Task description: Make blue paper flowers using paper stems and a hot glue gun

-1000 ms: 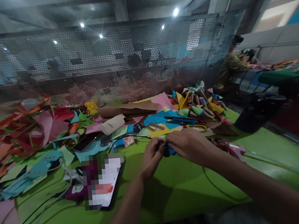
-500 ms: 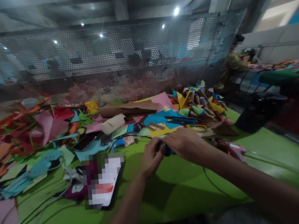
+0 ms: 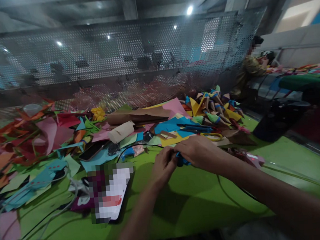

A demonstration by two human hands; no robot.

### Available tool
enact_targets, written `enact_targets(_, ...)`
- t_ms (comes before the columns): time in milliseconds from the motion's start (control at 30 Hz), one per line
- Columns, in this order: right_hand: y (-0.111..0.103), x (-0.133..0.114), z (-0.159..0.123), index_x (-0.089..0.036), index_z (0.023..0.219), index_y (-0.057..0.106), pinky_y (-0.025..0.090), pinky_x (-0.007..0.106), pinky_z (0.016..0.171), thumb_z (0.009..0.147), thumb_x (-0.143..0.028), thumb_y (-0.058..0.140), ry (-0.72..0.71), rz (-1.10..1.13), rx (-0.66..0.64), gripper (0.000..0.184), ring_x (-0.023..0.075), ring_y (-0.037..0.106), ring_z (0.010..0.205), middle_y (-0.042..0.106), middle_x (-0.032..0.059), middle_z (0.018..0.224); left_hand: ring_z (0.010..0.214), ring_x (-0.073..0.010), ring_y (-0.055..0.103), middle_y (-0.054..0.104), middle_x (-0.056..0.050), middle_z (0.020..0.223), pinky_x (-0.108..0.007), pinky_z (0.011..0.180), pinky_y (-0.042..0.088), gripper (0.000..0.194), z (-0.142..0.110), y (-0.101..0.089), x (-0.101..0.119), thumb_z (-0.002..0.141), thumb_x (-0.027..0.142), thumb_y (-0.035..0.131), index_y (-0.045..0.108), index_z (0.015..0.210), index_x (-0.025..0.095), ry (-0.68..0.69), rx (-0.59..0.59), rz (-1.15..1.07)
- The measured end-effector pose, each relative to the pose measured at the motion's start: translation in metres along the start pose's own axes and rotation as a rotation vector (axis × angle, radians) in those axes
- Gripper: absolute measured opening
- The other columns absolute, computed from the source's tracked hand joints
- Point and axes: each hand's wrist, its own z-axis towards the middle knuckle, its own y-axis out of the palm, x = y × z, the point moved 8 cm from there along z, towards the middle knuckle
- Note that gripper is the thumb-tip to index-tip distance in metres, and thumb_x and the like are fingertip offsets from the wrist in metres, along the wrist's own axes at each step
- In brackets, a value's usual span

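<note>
My left hand (image 3: pixel 164 164) and my right hand (image 3: pixel 197 150) meet just above the green table, their fingers closed around a small blue piece (image 3: pixel 182 160). Its kind is hard to make out, since the fingers cover most of it. A thin black wire (image 3: pixel 139 144) arcs from beside the phone into my left hand. More dark wire (image 3: pixel 250 195) shows below my right forearm; its link to the held piece is hidden. To the left of my left hand lies a phone with a lit, blurred screen (image 3: pixel 114 195).
Coloured paper scraps (image 3: pixel 55 134) cover the table's far left. Behind my hands lie a rolled paper tube (image 3: pixel 121 132), blue pencils (image 3: pixel 195 127) and yellow-handled scissors (image 3: pixel 212 136). A glue gun (image 3: pixel 251 159) sits to the right. Folded paper cones (image 3: pixel 212 108) are heaped behind. Another person (image 3: pixel 249 67) works at far right.
Both hands stay nearly in place on the blue piece, and slightly more blue shows between them. More dark wire shows under my right forearm.
</note>
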Motion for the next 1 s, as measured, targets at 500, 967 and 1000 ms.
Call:
enact_targets(500, -0.008, 0.025, -0.007, -0.020, 0.097, 0.071, 0.035, 0.025, 0.065, 0.089, -0.018, 0.060, 0.135, 0.187, 0.102, 0.013, 0.0188, 0.068, 0.081, 0.076, 0.0036, 0.090, 0.091, -0.0210, 0.053, 0.058, -0.003, 0.094, -0.031, 0.080, 0.042, 0.031, -0.002, -0.006, -0.009, 0.092, 0.049, 0.045, 0.056, 0.100, 0.022, -0.088, 0.091, -0.090)
enact_targets(967, -0.001, 0.006, -0.007, -0.015, 0.088, 0.064, 0.021, 0.032, 0.058, 0.090, -0.012, 0.058, -0.013, -0.106, 0.151, 0.007, 0.0176, 0.057, 0.064, 0.069, 0.0052, 0.076, 0.093, -0.0222, 0.054, 0.058, -0.005, 0.100, -0.033, 0.082, 0.040, 0.032, -0.003, -0.005, -0.002, 0.093, 0.049, 0.044, 0.057, 0.104, 0.021, 0.003, 0.082, 0.053)
enact_targets(1000, -0.001, 0.006, -0.007, -0.015, 0.088, 0.064, 0.021, 0.032, 0.058, 0.090, -0.012, 0.058, -0.011, -0.106, 0.142, 0.007, 0.0178, 0.057, 0.065, 0.070, 0.0053, 0.077, 0.093, -0.0222, 0.054, 0.059, -0.005, 0.101, -0.034, 0.083, 0.040, 0.032, -0.004, -0.005, 0.000, 0.094, 0.047, 0.044, 0.057, 0.106, 0.021, 0.008, 0.080, 0.067)
